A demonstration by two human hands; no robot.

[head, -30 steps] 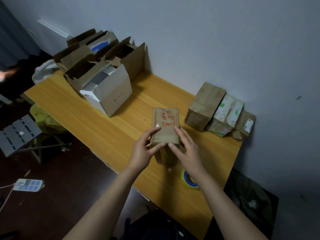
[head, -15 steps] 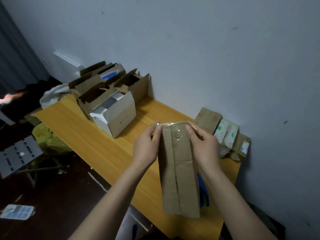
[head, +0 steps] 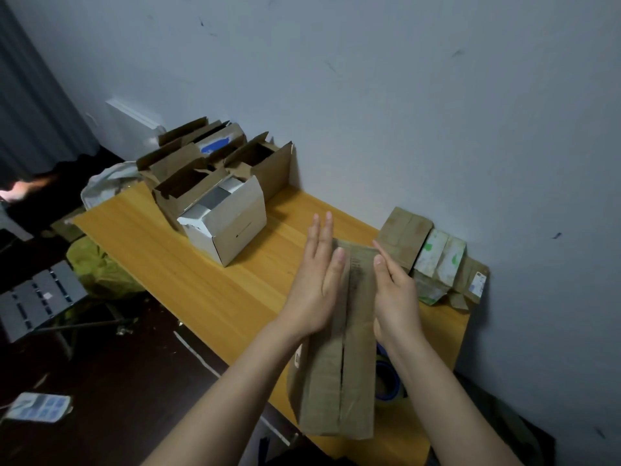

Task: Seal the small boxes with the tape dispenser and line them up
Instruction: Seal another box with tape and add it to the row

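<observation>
Crowding the far left corner of the wooden table [head: 201,280], a cluster of open brown cardboard boxes [head: 188,163] stands with flaps up. An open white carton [head: 232,223] sits just in front of them, toward the table's middle.

Toward the near edge, the left hand [head: 317,284] lies flat, fingers straight and together. Its palm presses the left side of a long brown cardboard box [head: 339,381]. This box runs lengthwise away from the person, its near end reaching over the table's front edge. Whether it rests on the wood or is lifted cannot be told. A seam runs down its top face and gapes slightly in the near half.

The right hand [head: 396,297] mirrors the left, fingers extended and pressing the box's right side, so neither hand curls around it.

Just right of the box, partly hidden behind it, lies a roll of clear tape with a blue core [head: 389,378].

At the far right corner three closed boxes stand touching in a row along the wall: a brown one [head: 403,237], a white-and-green one [head: 440,257], and a smaller labelled brown one [head: 475,280].
</observation>
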